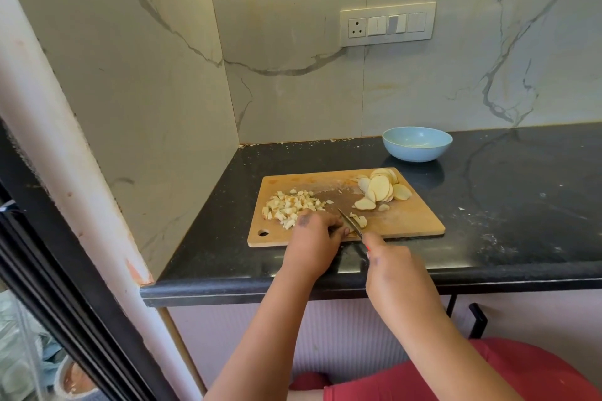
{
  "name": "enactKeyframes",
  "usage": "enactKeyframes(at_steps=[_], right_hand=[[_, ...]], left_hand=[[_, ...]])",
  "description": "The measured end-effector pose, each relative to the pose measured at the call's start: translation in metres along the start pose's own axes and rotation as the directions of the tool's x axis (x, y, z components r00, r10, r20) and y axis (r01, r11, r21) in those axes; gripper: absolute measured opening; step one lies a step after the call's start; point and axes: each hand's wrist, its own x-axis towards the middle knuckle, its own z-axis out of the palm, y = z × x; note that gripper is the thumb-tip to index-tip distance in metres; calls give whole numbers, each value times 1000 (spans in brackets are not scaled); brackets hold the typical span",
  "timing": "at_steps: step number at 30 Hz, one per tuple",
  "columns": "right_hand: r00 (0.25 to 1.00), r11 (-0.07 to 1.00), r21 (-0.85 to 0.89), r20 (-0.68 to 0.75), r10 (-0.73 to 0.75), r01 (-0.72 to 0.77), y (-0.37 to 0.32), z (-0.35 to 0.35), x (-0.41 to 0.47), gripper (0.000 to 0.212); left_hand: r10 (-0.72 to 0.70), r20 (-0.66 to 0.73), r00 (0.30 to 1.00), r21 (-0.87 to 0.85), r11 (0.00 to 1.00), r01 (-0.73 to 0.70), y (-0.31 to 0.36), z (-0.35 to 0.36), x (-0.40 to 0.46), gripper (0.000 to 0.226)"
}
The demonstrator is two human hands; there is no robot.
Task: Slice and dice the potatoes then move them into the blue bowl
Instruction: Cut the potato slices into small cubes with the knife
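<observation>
A wooden cutting board (407, 221) lies on the black counter. Diced potato (290, 203) is heaped on its left part. A pile of round potato slices (381, 189) sits at its back right. My right hand (391, 260) grips a knife (350, 221) whose blade points onto the board beside a few cut potato pieces (358, 220). My left hand (316, 231) rests fingers-down on the board just left of the blade, between the blade and the dice. The blue bowl (417, 143) stands behind the board and looks empty.
The black counter (505, 205) runs to the right, with crumbs scattered on it. A marble wall closes off the left side and the back. A switch panel (387, 24) hangs on the back wall. The counter's front edge lies under my forearms.
</observation>
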Motion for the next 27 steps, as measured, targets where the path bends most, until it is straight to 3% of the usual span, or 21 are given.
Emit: enactKeyframes(at_steps=[6,10,16,21,27], right_hand=[[996,1000,2,-91,5,-4,3,7,4,27],[974,981,145,-206,-96,127,12,7,-6,19],[978,984,122,-179,-105,128,13,8,-7,15],[997,998,10,-45,-66,66,7,8,1,17],[987,997,27,-148,-62,67,8,10,2,18]], left_hand=[[26,-2,1000,16,1000,-26,4,-2,-4,21],[6,-23,1000,10,1000,-5,6,-5,-7,19],[-17,-35,999,10,1000,18,8,-7,-6,18],[-20,-39,999,3,1000,21,8,-7,-4,17],[-19,-46,999,52,998,21,7,-5,-9,19]])
